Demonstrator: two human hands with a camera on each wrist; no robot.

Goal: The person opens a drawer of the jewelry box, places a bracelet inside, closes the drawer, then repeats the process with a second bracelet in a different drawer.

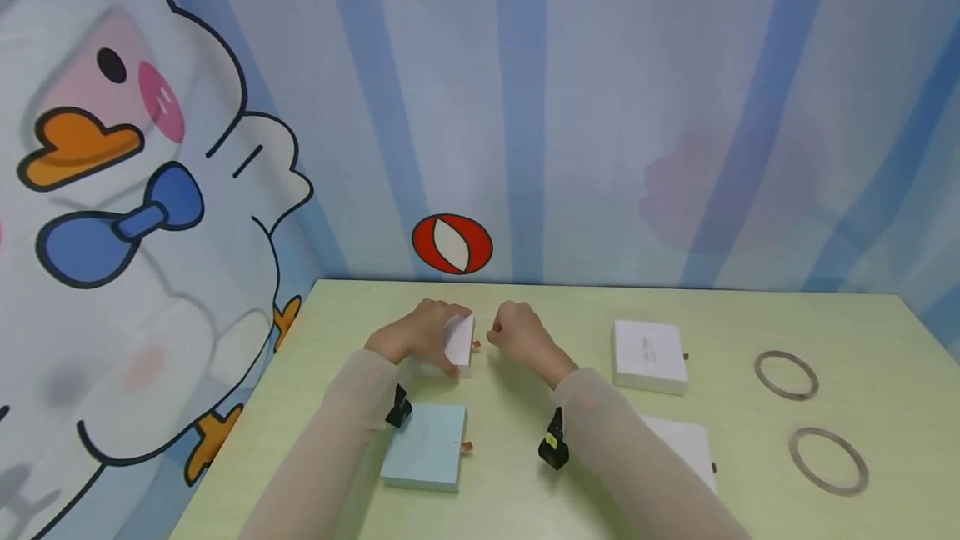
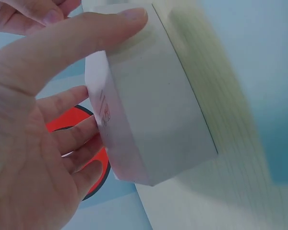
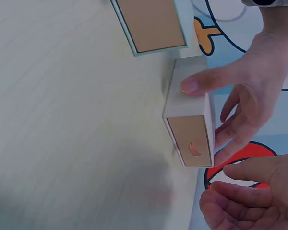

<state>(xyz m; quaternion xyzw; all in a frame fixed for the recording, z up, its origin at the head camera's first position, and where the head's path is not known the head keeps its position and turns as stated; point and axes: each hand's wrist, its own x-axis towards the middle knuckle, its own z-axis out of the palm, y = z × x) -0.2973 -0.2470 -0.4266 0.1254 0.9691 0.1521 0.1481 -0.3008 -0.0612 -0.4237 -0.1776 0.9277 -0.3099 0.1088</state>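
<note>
My left hand (image 1: 417,335) grips a small white drawer box (image 1: 462,346) near the back of the table. In the left wrist view the thumb lies along one side of the box (image 2: 156,110), with the other fingers against its printed face. A brown drawer front (image 3: 187,136) with a pinkish ribbon tab (image 3: 195,150) shows at the box's end in the right wrist view. To the right of that tab, my right hand (image 1: 527,340) hovers with loosely curled fingers and nothing between them. The drawer sits inside its sleeve.
Nearer the front left lies a light blue drawer box (image 1: 425,445) with a tab. Another white box (image 1: 648,357) lies to the right, and a further white box (image 1: 688,447) is partly behind my right sleeve. Two grey rings (image 1: 798,396) lie at far right. A printed cloth backdrop (image 1: 585,148) rises behind the table.
</note>
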